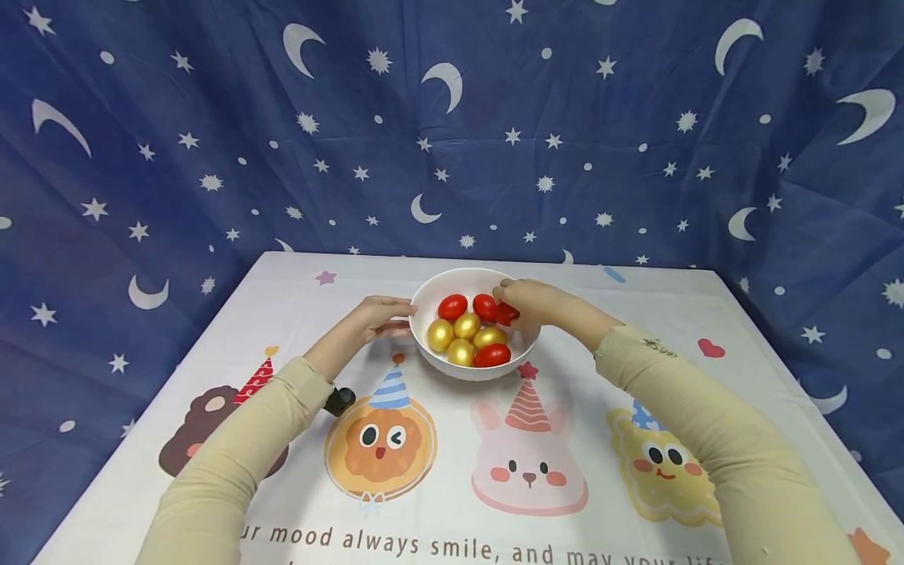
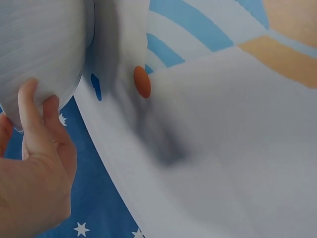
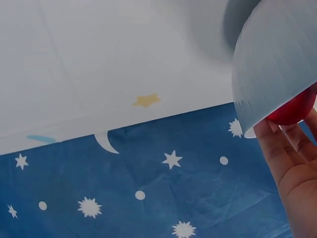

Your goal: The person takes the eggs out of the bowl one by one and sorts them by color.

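A white bowl (image 1: 466,374) stands towards the back of the table, with several red and gold eggs inside. My left hand (image 1: 381,315) holds the bowl's left side at the rim; in the left wrist view its fingers (image 2: 30,111) press the outer wall. Over the right rim reaches my right hand (image 1: 530,302), gripping a red egg (image 1: 507,314) inside the bowl. The right wrist view shows that egg between the fingers, partly hidden by the bowl wall. Another red egg (image 1: 485,307) lies right beside it, while a gold egg (image 1: 440,335) lies at the bowl's left.
The white tablecloth (image 1: 438,471) carries printed cartoon figures and lettering. A small black object (image 1: 340,401) shows at the left cuff. Behind the table's far edge hangs a blue curtain (image 1: 494,196) with moons and stars.
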Motion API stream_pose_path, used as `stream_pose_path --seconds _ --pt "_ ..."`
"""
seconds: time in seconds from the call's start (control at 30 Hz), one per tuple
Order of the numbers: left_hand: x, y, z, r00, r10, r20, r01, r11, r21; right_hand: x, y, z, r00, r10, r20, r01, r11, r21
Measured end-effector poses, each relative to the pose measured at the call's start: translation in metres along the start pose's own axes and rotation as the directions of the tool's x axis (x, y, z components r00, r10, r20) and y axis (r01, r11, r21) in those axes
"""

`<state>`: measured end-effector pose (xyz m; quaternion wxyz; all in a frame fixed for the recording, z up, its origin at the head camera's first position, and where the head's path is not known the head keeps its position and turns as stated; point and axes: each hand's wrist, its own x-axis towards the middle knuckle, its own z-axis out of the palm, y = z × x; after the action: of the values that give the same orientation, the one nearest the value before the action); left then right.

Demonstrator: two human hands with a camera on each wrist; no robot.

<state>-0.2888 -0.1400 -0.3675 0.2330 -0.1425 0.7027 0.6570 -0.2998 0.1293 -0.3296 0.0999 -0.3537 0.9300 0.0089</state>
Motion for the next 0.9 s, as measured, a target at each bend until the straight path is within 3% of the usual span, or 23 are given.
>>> stream_pose_path --seconds 0.37,0.9 --pt "0.000 -0.004 0.001 1.000 0.005 0.011 -0.005 1.000 -0.015 -0.014 0.005 -0.001 0.995 -0.038 -0.088 0.049 0.991 0.124" --pt "0.002 -0.005 -0.001 1.000 -0.002 0.017 0.003 0.999 -0.034 -0.031 -0.002 -0.007 0.980 0.061 -0.191 -0.006 0.961 0.275"
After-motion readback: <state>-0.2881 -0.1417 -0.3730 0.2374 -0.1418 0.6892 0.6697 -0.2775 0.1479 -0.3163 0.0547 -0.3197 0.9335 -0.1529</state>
